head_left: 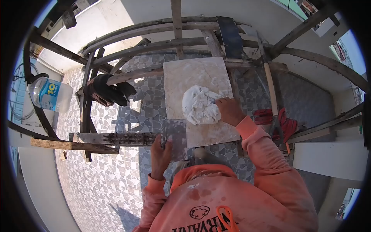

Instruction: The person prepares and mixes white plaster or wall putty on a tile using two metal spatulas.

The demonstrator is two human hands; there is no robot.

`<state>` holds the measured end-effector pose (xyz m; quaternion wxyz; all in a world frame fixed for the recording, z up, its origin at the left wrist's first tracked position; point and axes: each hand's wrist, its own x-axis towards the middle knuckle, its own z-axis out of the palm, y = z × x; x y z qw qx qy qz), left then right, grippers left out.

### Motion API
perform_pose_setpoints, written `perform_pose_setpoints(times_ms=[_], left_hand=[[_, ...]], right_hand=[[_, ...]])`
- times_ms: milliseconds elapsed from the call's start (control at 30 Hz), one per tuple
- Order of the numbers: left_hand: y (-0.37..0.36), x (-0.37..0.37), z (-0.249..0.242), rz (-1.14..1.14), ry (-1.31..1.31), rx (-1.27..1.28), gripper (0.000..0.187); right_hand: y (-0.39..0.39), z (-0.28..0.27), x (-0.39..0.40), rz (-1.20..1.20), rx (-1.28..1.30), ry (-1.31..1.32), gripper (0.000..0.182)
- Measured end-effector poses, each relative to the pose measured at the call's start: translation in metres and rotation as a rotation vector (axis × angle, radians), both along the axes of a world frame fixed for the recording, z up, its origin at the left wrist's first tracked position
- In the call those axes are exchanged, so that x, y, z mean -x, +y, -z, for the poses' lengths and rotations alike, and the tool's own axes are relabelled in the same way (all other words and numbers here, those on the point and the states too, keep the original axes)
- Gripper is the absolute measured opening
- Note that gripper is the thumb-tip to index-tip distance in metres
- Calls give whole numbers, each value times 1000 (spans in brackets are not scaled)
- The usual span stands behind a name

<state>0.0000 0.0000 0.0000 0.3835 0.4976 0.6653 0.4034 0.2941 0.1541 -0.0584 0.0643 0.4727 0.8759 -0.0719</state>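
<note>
A mound of white putty lies on a pale, smeared square board in front of me. My right hand is closed at the mound's right side, around the handle of what looks like a putty knife. Its blade is mostly hidden in the putty. My left hand grips the left edge of a flat grey square plate, thumb on top. That plate overlaps the near left corner of the board and has pale smears on its surface.
Wooden scaffold rails surround the board. Dark cloth hangs at left, near a 10-liter plastic bottle. At right are a long wooden handle and red gloves. Below lies a stone-patterned floor.
</note>
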Motion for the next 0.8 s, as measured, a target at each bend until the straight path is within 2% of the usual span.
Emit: perform_pose_setpoints(times_ms=[67,133,267,367,567,700,800], left_hand=[[-5,13,-2,2,-62,55,20],[22,-19,7,26,-68,55,19],[53,-16,12,105,40,100,19],[75,-22,17,175,130,35,21],[117,-16,17,363,82,55,23],[130,-1,3,371,66,71,23],[127,23,6,329,77,69,23]], right_hand=[[-36,-8,3,94,-103,59,44],[-47,11,-22,113,-150,48,39],[-74,53,25,162,-254,15,36],[-79,63,39,173,-245,-28,39],[-81,84,48,188,-161,-26,34],[-81,62,39,252,-87,40,28],[-79,9,24,301,-137,9,27]])
